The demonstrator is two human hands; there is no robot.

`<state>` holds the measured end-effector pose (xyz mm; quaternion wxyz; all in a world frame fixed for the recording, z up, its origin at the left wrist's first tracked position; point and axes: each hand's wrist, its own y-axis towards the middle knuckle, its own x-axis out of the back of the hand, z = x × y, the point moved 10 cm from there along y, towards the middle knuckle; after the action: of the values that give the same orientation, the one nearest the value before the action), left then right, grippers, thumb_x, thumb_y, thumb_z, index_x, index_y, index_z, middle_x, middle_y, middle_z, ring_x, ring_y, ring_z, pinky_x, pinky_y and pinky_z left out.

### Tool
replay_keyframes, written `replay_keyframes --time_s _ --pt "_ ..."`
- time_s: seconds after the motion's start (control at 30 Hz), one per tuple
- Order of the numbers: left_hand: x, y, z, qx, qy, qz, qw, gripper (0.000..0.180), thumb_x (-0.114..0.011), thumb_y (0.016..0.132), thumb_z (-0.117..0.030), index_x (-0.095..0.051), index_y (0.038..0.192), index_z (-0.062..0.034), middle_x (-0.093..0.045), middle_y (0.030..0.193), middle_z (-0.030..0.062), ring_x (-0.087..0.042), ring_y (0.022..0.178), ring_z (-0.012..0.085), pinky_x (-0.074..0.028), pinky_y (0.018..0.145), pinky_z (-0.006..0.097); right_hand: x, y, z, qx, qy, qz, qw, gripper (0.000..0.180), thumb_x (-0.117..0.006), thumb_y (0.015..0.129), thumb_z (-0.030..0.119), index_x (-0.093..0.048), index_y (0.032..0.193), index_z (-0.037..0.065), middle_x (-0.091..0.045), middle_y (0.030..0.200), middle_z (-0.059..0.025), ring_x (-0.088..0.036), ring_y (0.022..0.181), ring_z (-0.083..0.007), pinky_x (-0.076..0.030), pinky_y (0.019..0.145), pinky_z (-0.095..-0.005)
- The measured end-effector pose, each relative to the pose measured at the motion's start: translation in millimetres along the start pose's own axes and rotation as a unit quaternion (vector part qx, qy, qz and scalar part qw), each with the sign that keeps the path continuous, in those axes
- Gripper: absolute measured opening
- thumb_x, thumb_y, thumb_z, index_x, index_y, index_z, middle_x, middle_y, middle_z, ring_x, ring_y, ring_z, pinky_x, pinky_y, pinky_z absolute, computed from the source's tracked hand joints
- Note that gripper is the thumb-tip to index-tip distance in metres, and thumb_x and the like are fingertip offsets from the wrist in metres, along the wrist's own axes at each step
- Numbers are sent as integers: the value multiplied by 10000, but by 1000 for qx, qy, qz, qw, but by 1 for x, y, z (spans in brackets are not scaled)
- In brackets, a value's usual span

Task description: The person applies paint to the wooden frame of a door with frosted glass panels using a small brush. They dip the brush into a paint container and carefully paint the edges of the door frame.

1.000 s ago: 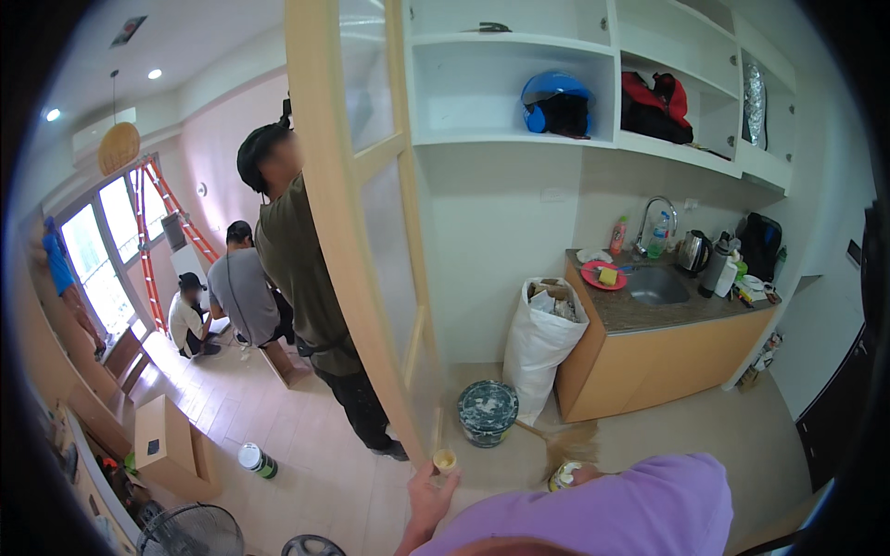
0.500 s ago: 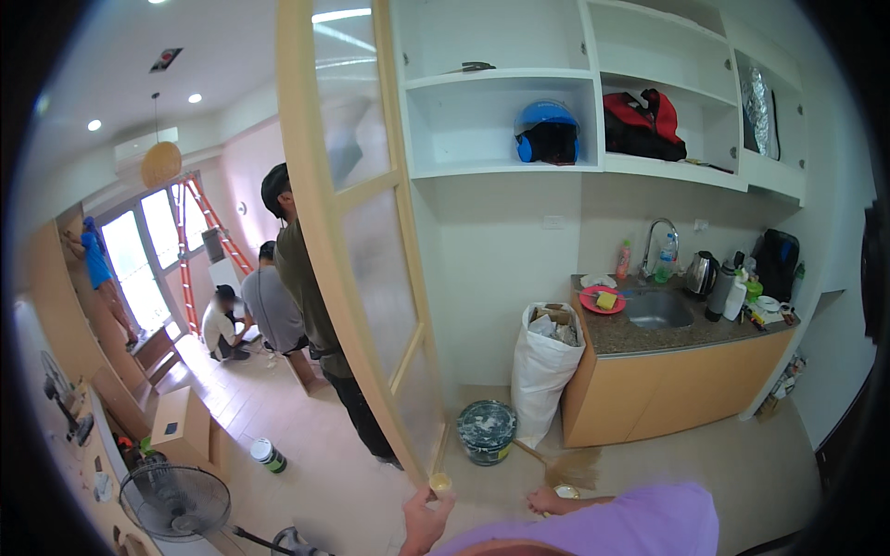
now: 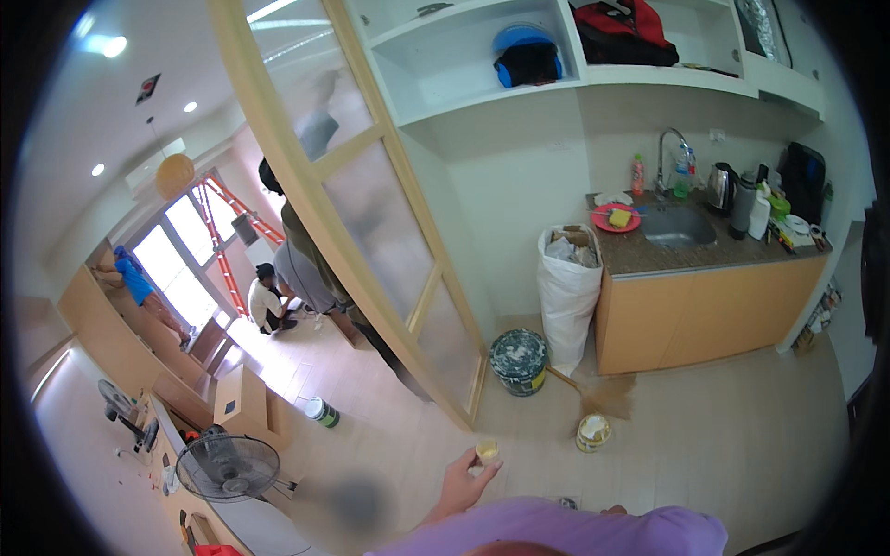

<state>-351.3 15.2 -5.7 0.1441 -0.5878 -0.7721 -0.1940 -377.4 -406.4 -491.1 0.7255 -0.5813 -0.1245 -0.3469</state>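
A small pale yellow cup (image 3: pixel 487 451) is pinched at its lower wall between the fingertips of the left hand (image 3: pixel 461 484), which is raised from a purple sleeve (image 3: pixel 556 528) at the lower edge of the view. The cup is held upright, mouth up, and its contents cannot be made out. The right hand is not in view.

The cup is judged light and thin-walled, probably plastic or paper, so it would be expected to buckle if squeezed hard; a gentle grip around the lower wall or base, as now, is judged safest, and it should be kept level in case liquid is inside.

Just beyond the hand, a wooden-framed frosted glass panel (image 3: pixel 371 213) leans across the view. Beyond and right of the hand, a dark lidded bucket (image 3: pixel 518 361) stands on the tiled floor (image 3: pixel 742 435), with a short broom (image 3: pixel 593 394) and a small open tin (image 3: pixel 593 432) nearer. Past them, a white sack (image 3: pixel 567 292) rests against a bench (image 3: pixel 714 296) with a sink (image 3: pixel 677 225). Left of the hand stands a floor fan (image 3: pixel 227 468). Far beyond, other people are seen behind the panel.
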Motion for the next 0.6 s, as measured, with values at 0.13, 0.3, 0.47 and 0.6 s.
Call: replay_keyframes --time_s 0.13,0.3,0.47,0.6 --pt "-6 13 -12 -56 -35 55 996 455 -824 915 -252 -695 1274 -3 -767 1062 132 -716 983 201 -553 915 347 3 -38 42 119 35 -29 992 339 -614 960 292 -704 1026 -28 -750 880 -185 -739 768 -315 -583 657 -441" --pt "3 8 -27 -96 -80 98 987 460 -824 917 -233 -687 1293 -6 -760 1099 140 -708 1008 207 -547 927 350 4 -58 83 59 185 -70 978 260 -587 997 189 -661 938 -53 -712 777 -186 -702 625 -277 -580 511 -408" --pt "26 -19 -3 -77 -110 99 986 458 -836 899 -233 -694 1272 -7 -758 1111 136 -708 1001 216 -544 932 350 -9 -96 107 -27 386 -138 912 257 -600 1005 193 -649 978 -57 -719 800 -200 -700 608 -272 -583 497 -414" --pt "58 -30 10 -82 -120 93 985 480 -843 893 -243 -690 1280 -4 -752 1123 156 -712 1012 238 -547 932 361 -14 -141 113 -74 323 -157 930 297 -617 996 241 -673 996 -51 -748 868 -212 -729 663 -294 -601 603 -420"
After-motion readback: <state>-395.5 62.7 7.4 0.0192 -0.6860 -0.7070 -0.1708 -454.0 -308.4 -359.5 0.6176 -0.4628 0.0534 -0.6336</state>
